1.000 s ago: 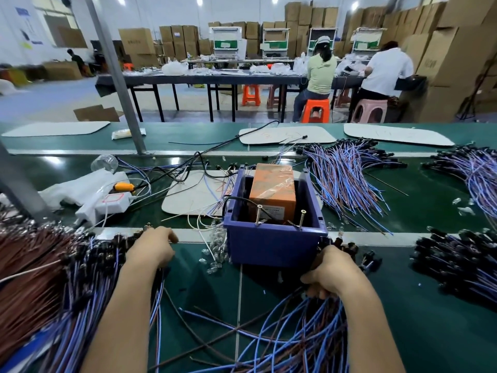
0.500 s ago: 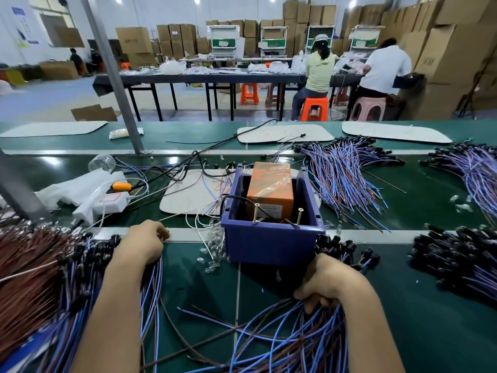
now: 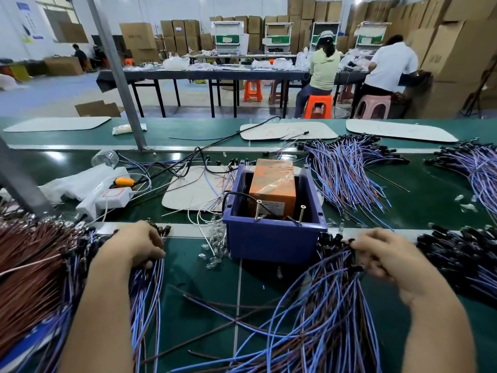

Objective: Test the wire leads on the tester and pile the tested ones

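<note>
Rightward is where the right hand (image 3: 384,255) has gone since half a second ago, away from the front corner of the blue bin (image 3: 271,246). It now pinches the black plug ends of the wire leads (image 3: 317,305), which fan toward the near edge of the desk (image 3: 193,265). The left hand (image 3: 134,244) has hardly shifted. Its fingers are curled down over lead ends at the rim of the brown-and-blue heap (image 3: 35,265) by the left edge, though whether they hold one lead or several is hidden.

The leads under the right hand cross and loop, so lifting one would probably drag its neighbours out. Heaps lie on both sides with no divider, so tested and untested leads could easily get mixed. Loose glass bulbs (image 3: 215,251) just left of the bin could be swept off or crushed by a trailing wire.

The bin holds the orange tester (image 3: 271,187), wrapped in clear film. A black cable (image 3: 231,196) curls in over the bin's left wall, and two screws (image 3: 258,210) stand upright by its front wall. No lead touches them now.
</note>
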{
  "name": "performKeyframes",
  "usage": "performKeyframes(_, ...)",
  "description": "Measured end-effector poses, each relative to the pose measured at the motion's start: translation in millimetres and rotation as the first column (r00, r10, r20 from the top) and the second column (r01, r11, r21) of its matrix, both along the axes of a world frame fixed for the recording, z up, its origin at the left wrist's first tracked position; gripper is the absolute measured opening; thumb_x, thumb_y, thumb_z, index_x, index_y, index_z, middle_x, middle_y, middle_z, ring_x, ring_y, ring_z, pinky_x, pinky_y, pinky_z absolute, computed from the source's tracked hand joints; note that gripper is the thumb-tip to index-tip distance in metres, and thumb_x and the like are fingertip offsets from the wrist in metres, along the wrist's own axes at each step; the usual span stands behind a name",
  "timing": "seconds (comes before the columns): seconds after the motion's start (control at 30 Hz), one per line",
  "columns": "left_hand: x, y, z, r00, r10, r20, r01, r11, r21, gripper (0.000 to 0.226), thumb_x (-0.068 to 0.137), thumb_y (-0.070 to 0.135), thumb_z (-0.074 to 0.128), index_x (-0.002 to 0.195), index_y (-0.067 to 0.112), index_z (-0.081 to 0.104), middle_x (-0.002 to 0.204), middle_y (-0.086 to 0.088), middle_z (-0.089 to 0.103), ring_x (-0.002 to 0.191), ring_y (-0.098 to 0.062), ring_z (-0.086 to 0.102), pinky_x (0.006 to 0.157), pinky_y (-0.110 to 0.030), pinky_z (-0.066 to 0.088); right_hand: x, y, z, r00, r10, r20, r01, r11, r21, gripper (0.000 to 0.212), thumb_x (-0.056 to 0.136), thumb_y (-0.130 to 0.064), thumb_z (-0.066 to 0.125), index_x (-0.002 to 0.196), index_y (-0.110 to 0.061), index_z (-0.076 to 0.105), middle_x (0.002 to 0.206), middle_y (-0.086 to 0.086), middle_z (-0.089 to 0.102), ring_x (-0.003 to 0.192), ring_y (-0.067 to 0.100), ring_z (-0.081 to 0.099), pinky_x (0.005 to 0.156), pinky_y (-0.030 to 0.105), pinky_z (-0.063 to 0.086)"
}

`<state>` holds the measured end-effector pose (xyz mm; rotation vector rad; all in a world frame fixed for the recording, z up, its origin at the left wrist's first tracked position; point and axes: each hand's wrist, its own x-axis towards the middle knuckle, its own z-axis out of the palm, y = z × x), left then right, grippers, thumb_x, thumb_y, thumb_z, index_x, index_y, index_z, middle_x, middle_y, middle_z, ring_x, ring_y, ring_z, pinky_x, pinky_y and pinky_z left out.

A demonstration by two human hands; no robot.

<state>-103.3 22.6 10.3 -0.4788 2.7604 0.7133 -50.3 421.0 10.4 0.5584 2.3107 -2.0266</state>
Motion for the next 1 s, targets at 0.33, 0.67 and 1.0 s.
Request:
performKeyframes(0.33, -6, 3, -7, 0.999, -0.037, 0.004, 0.037, 0.99, -0.136, 0.025, 0.078, 0.005, 0.073, 0.096, 0.02, 0.065, 0.083, -0.001, 0.07, 0.055, -0.01, 0.068, 0.077, -0.032, 0.058, -8, -17, 5, 0.956, -0.2, -0.213, 0.184, 0.978, -0.095, 0.039, 0.093, -0.014, 0.06, 0.127, -0.023, 0.043, 0.083, 0.011, 0.069, 0.034, 0.008, 0.051, 0.032, 0.016, 0.033)
performKeyframes(0.67, -2, 21, -7, 0.988, -0.155, 0.005, 0.155, 0.988, 0.001, 0.015, 0.083, -0.006, 0.063, 0.083, 0.009, 0.065, 0.076, -0.01, 0.068, 0.054, -0.018, 0.067, 0.053, -0.023, 0.052, 5, -34, 31, 0.978, 0.012, -0.207, -0.032, 0.995, -0.092, 0.014, 0.095, -0.016, 0.055, 0.098, -0.007, 0.065, 0.064, 0.007, 0.069, 0.036, 0.009, 0.044, 0.031, 0.014, 0.026)
performKeyframes(1.0, 55, 97, 74, 0.608, -0.274, -0.745, 0.77, 0.434, 0.468, 0.007, 0.088, 0.012, 0.061, 0.091, 0.007, 0.064, 0.087, -0.007, 0.066, 0.073, -0.022, 0.065, 0.069, -0.027, 0.054, 12, -147, 47, 0.759, 0.646, -0.085, -0.601, 0.644, -0.474, 0.064, 0.098, -0.054, 0.028, 0.091, -0.01, 0.073, 0.088, 0.013, 0.073, 0.076, 0.024, 0.068, 0.061, 0.03, 0.055)
